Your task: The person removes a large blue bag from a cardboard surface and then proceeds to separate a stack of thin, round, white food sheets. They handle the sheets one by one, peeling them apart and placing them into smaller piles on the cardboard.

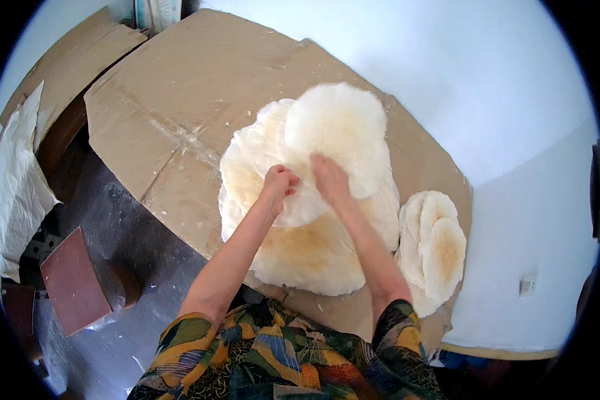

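Large thin pale rounds with browned middles, possibly flatbreads, lie overlapped in a broad pile (305, 255) on a cardboard-covered table. Over its upper right part is one whiter round (337, 120), its near edge by my right hand (328, 175). That hand is blurred with its fingers bent down, and its grip cannot be made out. My left hand (280, 187) is over the middle of the pile with fingers curled at a thin white round (302, 207); whether it pinches the edge is unclear. To the right lies a second, smaller-looking stack of rounds (445, 250).
Creased cardboard (190, 85) with white dust and crumbs covers the table. A pale wall (505, 125) runs along the right side, with a socket (528, 284) low down. At left are a crumpled white sheet (17, 185), more cardboard (80, 60) and a reddish-brown board (76, 285) above the dark floor.
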Motion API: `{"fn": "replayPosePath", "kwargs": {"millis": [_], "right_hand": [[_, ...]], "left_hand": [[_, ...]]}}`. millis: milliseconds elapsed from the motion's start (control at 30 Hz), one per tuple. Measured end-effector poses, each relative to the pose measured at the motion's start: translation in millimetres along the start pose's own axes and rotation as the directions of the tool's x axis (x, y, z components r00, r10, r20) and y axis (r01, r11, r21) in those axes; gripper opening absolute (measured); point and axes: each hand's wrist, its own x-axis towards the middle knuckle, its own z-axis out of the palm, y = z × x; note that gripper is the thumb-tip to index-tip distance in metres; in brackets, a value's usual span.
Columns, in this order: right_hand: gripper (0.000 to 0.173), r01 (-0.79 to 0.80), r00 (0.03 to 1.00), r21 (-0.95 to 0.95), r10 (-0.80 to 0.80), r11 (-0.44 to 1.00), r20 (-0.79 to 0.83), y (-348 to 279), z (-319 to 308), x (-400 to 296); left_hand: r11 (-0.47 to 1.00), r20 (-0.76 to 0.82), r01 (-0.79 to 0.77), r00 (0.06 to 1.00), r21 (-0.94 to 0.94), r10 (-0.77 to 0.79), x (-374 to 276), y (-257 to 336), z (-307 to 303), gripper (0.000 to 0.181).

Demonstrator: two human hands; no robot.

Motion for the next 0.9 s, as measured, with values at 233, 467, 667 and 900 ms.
{"fn": "replayPosePath", "kwargs": {"millis": [233, 467, 667, 900], "right_hand": [[0.046, -0.045, 0.990, 0.156, 0.065, 0.987, -0.122, -21, 18, -21], [0.038, -0.056, 0.985, 0.168, 0.082, 0.984, -0.152, -39, 1, -15], [0.030, -0.101, 0.994, 0.054, 0.103, 0.993, -0.026, 74, -1, 23], [0.029, -0.192, 0.967, 0.070, 0.201, 0.979, -0.154, 10, -176, 59]], "left_hand": [[0.997, 0.008, 0.076, 0.997, 0.022, -0.077, 13, 6, 0, 0.023], [1.000, 0.157, -0.027, 0.987, -0.003, 0.027, 28, 18, 2, 0.026], [0.984, 0.030, -0.166, 0.986, 0.057, 0.165, -13, 11, 4, 0.033], [0.981, -0.173, -0.148, 0.977, -0.122, 0.126, -28, -3, -58, 0.038]]}}
